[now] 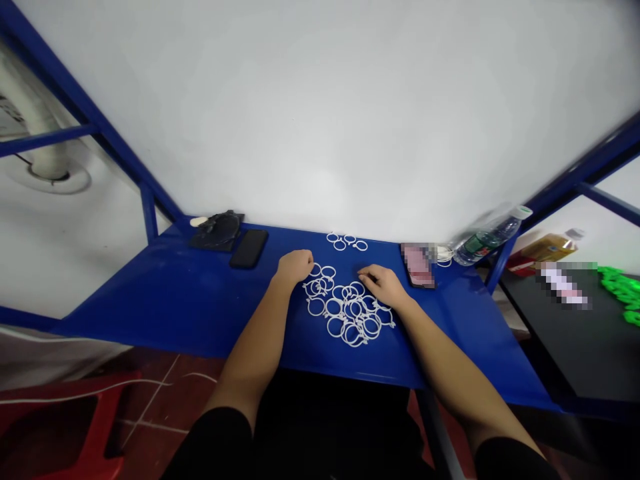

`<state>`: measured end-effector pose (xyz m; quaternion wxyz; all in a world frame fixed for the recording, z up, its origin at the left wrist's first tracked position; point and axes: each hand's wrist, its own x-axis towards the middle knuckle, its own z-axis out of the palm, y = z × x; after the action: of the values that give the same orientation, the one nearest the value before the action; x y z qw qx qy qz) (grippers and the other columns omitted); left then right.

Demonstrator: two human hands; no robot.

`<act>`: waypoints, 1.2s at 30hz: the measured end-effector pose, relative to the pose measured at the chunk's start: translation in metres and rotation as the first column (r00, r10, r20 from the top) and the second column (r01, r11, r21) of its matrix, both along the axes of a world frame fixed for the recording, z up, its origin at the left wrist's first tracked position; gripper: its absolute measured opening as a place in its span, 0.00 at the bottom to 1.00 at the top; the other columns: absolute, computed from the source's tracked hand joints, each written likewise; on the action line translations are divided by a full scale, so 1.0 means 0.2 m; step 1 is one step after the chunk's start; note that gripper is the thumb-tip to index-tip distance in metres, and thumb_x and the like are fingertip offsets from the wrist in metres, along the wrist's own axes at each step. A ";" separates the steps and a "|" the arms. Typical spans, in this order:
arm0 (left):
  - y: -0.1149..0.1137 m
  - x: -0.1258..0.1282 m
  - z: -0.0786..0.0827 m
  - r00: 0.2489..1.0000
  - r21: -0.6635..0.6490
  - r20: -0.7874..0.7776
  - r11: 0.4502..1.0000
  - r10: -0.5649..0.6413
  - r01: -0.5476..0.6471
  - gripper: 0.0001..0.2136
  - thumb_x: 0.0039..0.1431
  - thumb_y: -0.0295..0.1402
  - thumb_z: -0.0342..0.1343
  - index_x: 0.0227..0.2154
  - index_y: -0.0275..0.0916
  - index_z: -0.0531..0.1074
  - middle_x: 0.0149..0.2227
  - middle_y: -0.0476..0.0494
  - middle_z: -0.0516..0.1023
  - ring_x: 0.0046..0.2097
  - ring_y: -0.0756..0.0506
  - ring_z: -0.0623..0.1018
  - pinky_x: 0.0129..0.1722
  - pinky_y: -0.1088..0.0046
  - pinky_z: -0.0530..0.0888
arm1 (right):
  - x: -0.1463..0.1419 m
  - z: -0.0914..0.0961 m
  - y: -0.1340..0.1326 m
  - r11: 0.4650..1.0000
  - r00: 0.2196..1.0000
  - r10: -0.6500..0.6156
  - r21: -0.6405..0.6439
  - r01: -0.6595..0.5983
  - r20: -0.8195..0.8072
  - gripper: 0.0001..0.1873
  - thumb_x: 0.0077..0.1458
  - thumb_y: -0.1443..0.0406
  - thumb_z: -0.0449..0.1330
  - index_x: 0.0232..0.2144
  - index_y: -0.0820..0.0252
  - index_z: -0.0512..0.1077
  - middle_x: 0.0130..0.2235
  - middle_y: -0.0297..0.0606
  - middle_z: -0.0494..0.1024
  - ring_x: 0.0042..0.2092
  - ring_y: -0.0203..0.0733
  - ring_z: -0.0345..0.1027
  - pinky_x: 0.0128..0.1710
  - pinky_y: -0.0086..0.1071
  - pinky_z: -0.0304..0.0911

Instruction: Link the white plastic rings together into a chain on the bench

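Observation:
A loose pile of thin white rings (354, 309), several with small tabs on their rims, lies on the blue tabletop (200, 300) before me. At the pile's upper left, my left hand (296, 267) is closed in a fist, its fingers right against one white ring (315, 269); whether it grips that ring is hidden. My right hand (383, 285) rests at the upper right of the pile, fingers loosely bent and slightly apart, with nothing visible in them. Behind both hands, a small row of white rings (347, 241) lies near the wall.
Left on the table are a black phone (249, 249) and a dark flat bundle (217, 230). To the right lie a phone with a lit screen (419, 267) and a clear bottle (493, 237). Blue frame bars flank the table; a red stool (100, 427) stands lower left.

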<state>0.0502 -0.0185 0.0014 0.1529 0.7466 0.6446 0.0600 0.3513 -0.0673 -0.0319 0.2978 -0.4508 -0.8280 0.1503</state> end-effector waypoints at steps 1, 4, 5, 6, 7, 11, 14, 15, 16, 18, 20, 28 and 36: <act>0.00 0.01 0.00 1.000 0.024 0.014 1.000 0.013 -0.013 0.07 0.64 0.35 0.56 0.38 0.44 0.79 0.43 0.43 0.84 0.46 0.41 0.81 0.46 0.67 0.74 | 0.00 0.00 0.00 1.000 1.000 0.003 0.005 -0.003 -0.002 0.12 0.68 0.60 0.57 0.44 0.55 0.79 0.43 0.41 0.84 0.43 0.46 0.79 0.47 0.41 0.73; -0.01 0.04 0.00 0.990 0.118 0.127 0.990 0.059 -0.074 0.07 0.64 0.34 0.55 0.36 0.42 0.79 0.38 0.42 0.84 0.42 0.41 0.81 0.43 0.67 0.74 | -0.01 0.01 -0.01 1.000 1.000 0.010 0.027 -0.009 -0.023 0.12 0.69 0.60 0.57 0.45 0.55 0.79 0.43 0.41 0.84 0.43 0.46 0.78 0.46 0.40 0.73; -0.02 0.05 0.00 0.978 0.151 0.201 0.984 0.061 -0.093 0.07 0.64 0.34 0.56 0.35 0.42 0.79 0.37 0.43 0.84 0.41 0.42 0.81 0.42 0.68 0.74 | -0.01 0.01 -0.02 0.999 1.000 0.009 0.036 -0.008 -0.029 0.12 0.69 0.60 0.56 0.45 0.55 0.79 0.43 0.41 0.84 0.42 0.46 0.78 0.45 0.40 0.73; -0.03 0.08 0.01 0.955 0.179 0.292 0.978 0.048 -0.104 0.07 0.65 0.35 0.56 0.35 0.43 0.78 0.35 0.44 0.84 0.40 0.42 0.81 0.41 0.68 0.74 | -0.01 0.02 -0.03 0.999 0.999 0.008 0.047 -0.007 -0.031 0.12 0.69 0.59 0.56 0.46 0.55 0.78 0.42 0.41 0.83 0.41 0.45 0.78 0.43 0.39 0.73; -0.04 0.11 0.01 0.921 0.201 0.389 0.974 0.020 -0.106 0.07 0.65 0.36 0.56 0.36 0.43 0.78 0.34 0.45 0.84 0.38 0.43 0.81 0.40 0.69 0.73 | -0.02 0.02 -0.03 0.998 0.999 0.009 0.058 -0.007 -0.032 0.13 0.69 0.59 0.57 0.48 0.55 0.78 0.41 0.41 0.83 0.40 0.45 0.78 0.42 0.39 0.73; -0.13 0.27 -0.01 0.785 0.241 0.606 0.970 -0.133 -0.021 0.08 0.66 0.39 0.57 0.37 0.42 0.78 0.29 0.49 0.82 0.32 0.47 0.80 0.35 0.72 0.72 | -0.05 0.05 -0.07 0.993 0.999 0.022 0.119 -0.016 -0.047 0.21 0.67 0.55 0.61 0.59 0.53 0.72 0.42 0.40 0.83 0.36 0.44 0.76 0.41 0.39 0.73; -0.20 0.37 -0.03 0.750 0.255 0.622 0.964 -0.227 0.080 0.07 0.65 0.36 0.58 0.37 0.41 0.80 0.29 0.49 0.82 0.31 0.48 0.79 0.35 0.73 0.72 | -0.06 0.08 -0.09 0.980 0.997 0.068 0.187 -0.062 -0.028 0.20 0.68 0.56 0.60 0.59 0.52 0.72 0.44 0.42 0.83 0.40 0.46 0.78 0.45 0.41 0.73; -0.21 0.39 -0.03 0.732 0.261 0.632 0.959 -0.254 0.108 0.07 0.66 0.35 0.57 0.37 0.41 0.80 0.30 0.49 0.82 0.31 0.48 0.79 0.35 0.73 0.73 | -0.06 0.08 -0.09 0.975 0.996 0.089 0.206 -0.083 -0.021 0.16 0.70 0.57 0.58 0.56 0.52 0.74 0.44 0.42 0.84 0.42 0.46 0.78 0.47 0.41 0.72; -0.22 0.40 -0.03 0.712 0.270 0.645 0.954 -0.277 0.127 0.08 0.67 0.35 0.57 0.38 0.41 0.80 0.31 0.49 0.83 0.32 0.49 0.79 0.36 0.73 0.73 | -0.05 0.09 -0.09 0.971 0.994 0.103 0.221 -0.096 -0.021 0.13 0.71 0.59 0.56 0.52 0.52 0.76 0.44 0.42 0.84 0.44 0.47 0.78 0.48 0.41 0.72; -0.24 0.40 -0.02 0.673 0.293 0.672 0.945 -0.309 0.142 0.10 0.69 0.37 0.55 0.39 0.40 0.81 0.34 0.47 0.84 0.35 0.48 0.80 0.38 0.73 0.74 | -0.04 0.08 -0.08 0.969 0.995 0.089 0.233 -0.078 -0.035 0.12 0.71 0.61 0.55 0.47 0.52 0.77 0.44 0.41 0.84 0.45 0.46 0.79 0.48 0.41 0.72; -0.24 0.39 -0.01 0.641 0.314 0.691 0.938 -0.334 0.149 0.12 0.69 0.40 0.56 0.42 0.40 0.81 0.36 0.46 0.84 0.36 0.48 0.81 0.38 0.73 0.76 | -0.03 0.06 -0.08 0.972 0.998 0.019 0.236 -0.005 -0.059 0.11 0.71 0.61 0.55 0.45 0.53 0.78 0.43 0.42 0.84 0.44 0.47 0.79 0.47 0.41 0.72; -0.23 0.37 0.00 0.714 0.534 0.503 0.825 -0.486 0.186 0.10 0.69 0.39 0.59 0.43 0.43 0.83 0.41 0.42 0.85 0.44 0.44 0.82 0.50 0.63 0.78 | -0.03 0.06 -0.08 0.973 0.988 -0.079 0.208 0.105 -0.130 0.16 0.70 0.57 0.56 0.55 0.52 0.75 0.49 0.43 0.83 0.39 0.45 0.78 0.44 0.40 0.74; -0.21 0.35 0.00 0.732 0.505 0.481 0.835 -0.482 0.219 0.09 0.70 0.36 0.57 0.40 0.43 0.83 0.40 0.43 0.85 0.43 0.45 0.82 0.50 0.63 0.78 | -0.02 0.06 -0.09 0.990 0.995 -0.024 0.137 0.037 -0.094 0.20 0.70 0.54 0.56 0.60 0.50 0.72 0.53 0.44 0.81 0.40 0.45 0.77 0.45 0.41 0.74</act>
<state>0.1205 -0.0601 0.0018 0.1919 0.8151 0.3795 0.3934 0.3466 -0.0846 -0.0190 0.3684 -0.4343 -0.8148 0.1082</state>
